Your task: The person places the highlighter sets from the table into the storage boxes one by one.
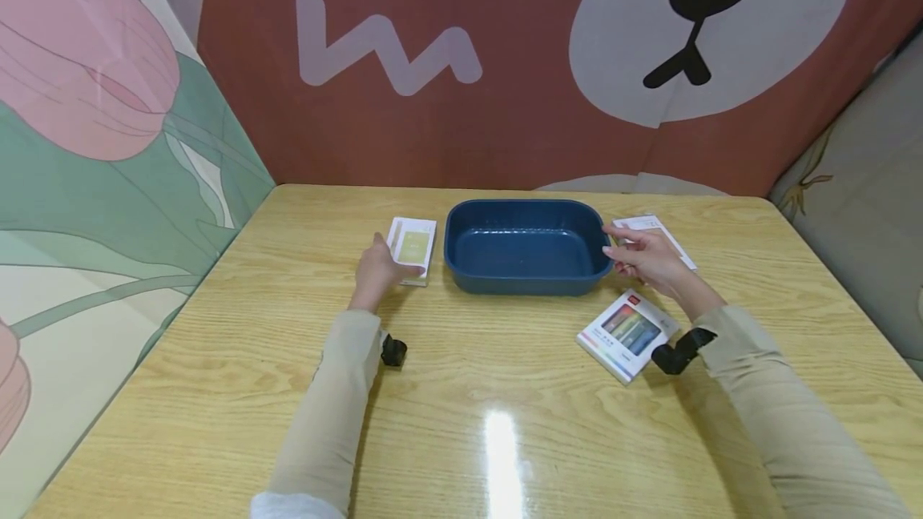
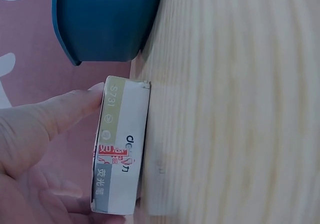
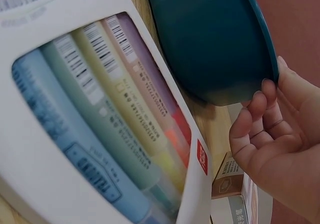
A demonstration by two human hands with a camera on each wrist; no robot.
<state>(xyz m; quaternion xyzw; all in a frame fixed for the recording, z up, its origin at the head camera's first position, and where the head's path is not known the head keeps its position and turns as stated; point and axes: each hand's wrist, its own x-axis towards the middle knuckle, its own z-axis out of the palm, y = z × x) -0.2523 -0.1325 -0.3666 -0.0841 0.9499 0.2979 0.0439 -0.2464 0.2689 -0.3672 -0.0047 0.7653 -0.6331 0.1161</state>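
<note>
My left hand [image 1: 377, 272] spans a white highlighter box [image 1: 414, 248] with a yellow-green panel, lying flat left of a blue plastic bin [image 1: 522, 285]. In the left wrist view, the thumb touches one corner of this box's end [image 2: 122, 144] and the other fingers lie at its opposite side, partly hidden. At the bin's right end, my right hand [image 1: 649, 260] pinches the rim between thumb and fingers; the right wrist view shows the fingertips against the bin's outer wall [image 3: 220, 43]. The bin stands on the table with nothing visible in it.
A highlighter box with a window [image 1: 629, 335] lies in front of the bin, under the right wrist. Another white box [image 1: 652, 223] lies right of the bin, partly behind the right hand. The wooden table [image 1: 461, 375] meets a printed red backdrop [image 1: 519, 126].
</note>
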